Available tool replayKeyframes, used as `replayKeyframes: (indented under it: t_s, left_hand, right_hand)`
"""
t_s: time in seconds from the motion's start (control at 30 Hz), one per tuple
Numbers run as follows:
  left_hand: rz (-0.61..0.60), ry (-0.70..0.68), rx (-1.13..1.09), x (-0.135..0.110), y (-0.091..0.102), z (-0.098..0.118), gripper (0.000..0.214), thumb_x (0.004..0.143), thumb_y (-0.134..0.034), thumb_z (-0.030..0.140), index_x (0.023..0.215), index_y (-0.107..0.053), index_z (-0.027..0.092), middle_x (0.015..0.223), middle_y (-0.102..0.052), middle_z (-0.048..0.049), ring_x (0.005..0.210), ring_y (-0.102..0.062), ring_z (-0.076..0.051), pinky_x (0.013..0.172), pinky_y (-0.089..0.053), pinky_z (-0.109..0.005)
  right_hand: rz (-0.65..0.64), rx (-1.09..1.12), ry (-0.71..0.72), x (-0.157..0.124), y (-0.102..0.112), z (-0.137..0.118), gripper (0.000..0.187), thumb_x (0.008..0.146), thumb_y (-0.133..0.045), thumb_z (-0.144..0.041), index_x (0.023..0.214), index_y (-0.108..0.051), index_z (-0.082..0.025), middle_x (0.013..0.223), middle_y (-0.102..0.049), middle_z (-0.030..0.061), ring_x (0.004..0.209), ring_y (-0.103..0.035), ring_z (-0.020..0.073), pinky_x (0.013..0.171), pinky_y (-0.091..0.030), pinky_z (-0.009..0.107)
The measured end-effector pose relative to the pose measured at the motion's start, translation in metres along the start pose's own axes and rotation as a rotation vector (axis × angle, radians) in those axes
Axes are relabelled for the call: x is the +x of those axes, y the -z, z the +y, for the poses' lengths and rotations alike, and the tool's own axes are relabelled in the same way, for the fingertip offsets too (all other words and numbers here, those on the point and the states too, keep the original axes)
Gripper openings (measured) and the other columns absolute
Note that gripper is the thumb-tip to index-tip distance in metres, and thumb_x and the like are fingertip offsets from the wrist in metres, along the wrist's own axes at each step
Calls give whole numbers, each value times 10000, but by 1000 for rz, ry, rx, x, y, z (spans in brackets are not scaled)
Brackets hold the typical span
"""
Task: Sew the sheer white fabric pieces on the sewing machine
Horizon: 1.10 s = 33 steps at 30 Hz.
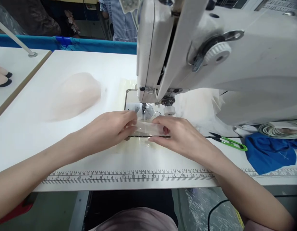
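A small pale fabric strip (149, 128) lies on the needle plate just in front of the presser foot (144, 110) of a white sewing machine (211, 54). My left hand (110, 130) pinches the strip's left end with closed fingers. My right hand (181, 136) grips its right end, thumb on top. Both hands rest on the white table (66, 144), close together under the machine head.
A pale pink padded piece (75, 96) lies at the left. Green-handled thread snips (229, 142) and blue cloth (268, 154) sit at the right. A printed ruler (129, 176) runs along the front edge. A person in a striped shirt (123, 21) stands behind.
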State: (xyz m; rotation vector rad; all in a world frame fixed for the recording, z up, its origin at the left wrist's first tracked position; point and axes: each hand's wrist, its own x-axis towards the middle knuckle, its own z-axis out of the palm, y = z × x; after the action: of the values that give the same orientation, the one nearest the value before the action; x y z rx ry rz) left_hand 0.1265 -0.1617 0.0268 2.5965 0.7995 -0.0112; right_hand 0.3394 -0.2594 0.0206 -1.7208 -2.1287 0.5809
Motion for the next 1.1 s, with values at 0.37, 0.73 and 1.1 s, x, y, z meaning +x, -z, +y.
replayKeyframes:
  t_s: [0.37,0.73,1.1]
  left_hand:
    - [-14,-170,-138,37,7,-17,350,926,-482,377,698,-674,194,629,-567,-1,488,-479,-95,465,-349,-237]
    - [490,-489,475,3,-39,-12,212,929,-534,220,1015,-726,239,879,-707,-28,870,-594,-198,886,-407,-401]
    - [468,-451,497,-6,-45,-6,259,963,-523,169,1197,-633,153,1214,-687,-107,1159,-641,-240,1009,-433,-475]
  right_hand:
    - [509,-310,90,8,-24,14,291,1002,-491,-366,962,-762,-267,763,-684,-5,537,-490,95,477,-259,246]
    - [313,-347,306,3,-29,7,189,827,-584,-70,751,-714,-184,957,-745,14,947,-617,210,753,-409,323]
    - [269,-400,329,1,-27,4,218,894,-518,-91,811,-694,-190,944,-753,-9,910,-621,183,821,-387,349]
